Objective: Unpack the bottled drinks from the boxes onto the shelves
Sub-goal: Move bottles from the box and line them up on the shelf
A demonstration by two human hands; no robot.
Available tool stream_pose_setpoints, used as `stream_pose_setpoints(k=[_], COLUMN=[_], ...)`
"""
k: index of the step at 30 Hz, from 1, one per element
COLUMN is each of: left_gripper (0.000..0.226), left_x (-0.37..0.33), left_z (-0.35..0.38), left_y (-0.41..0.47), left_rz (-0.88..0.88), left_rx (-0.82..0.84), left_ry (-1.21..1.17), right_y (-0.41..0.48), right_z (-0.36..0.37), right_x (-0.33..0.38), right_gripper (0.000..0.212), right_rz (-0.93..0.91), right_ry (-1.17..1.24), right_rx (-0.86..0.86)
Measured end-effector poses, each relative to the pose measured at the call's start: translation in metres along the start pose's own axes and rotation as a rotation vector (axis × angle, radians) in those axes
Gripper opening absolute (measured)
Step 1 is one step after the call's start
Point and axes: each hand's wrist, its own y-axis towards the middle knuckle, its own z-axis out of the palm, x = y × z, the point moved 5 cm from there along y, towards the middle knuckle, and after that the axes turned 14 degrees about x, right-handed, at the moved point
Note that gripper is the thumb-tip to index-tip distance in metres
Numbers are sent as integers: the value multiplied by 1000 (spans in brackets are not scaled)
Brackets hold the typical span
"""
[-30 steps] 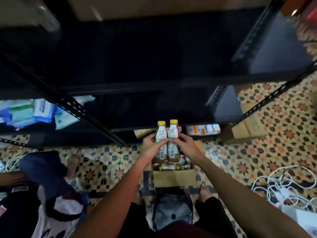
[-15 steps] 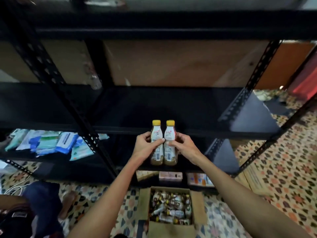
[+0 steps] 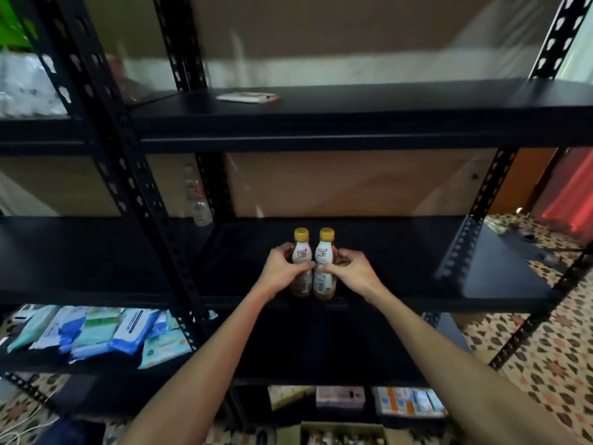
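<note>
Several blue and green packs of wipes [image 3: 96,332] lie heaped on the low shelf at the left, their print too blurred to read. Right of them rises a black slotted post [image 3: 128,187], and a clear bottle [image 3: 199,203] stands at the far back beside it. At centre the left hand [image 3: 282,271] reaches up on a nearly straight forearm. Its fingers curl round the left bottle [image 3: 301,255] with the thumb across the front, a closed grip on that bottle. Touching it on the right is the right bottle [image 3: 324,256], grasped the same way by the right hand [image 3: 353,273]; the two thumbs meet between the bottles. Both bottles are upright, long axis vertical, yellow caps up, with brown drink below white labels that face the camera. Each label carries a red logo, its lettering unreadable. The bottles are at the near edge of the middle shelf [image 3: 417,252]; whether their bases rest on it cannot be told. Low and near, a cardboard box [image 3: 340,433] of bottles sits on the patterned floor [image 3: 545,364].
</note>
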Motion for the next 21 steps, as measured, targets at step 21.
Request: stream_pose_setpoints(k=[21], left_gripper=[56], left_x=[-18], left_z=[-46], left_y=[50], left_rz=[45], left_rx=[96], left_ry=[86], right_y=[54], right_z=[-13], right_x=[21], right_gripper=[66], right_rz=[-74], right_ry=[-138], right_rx=[-27])
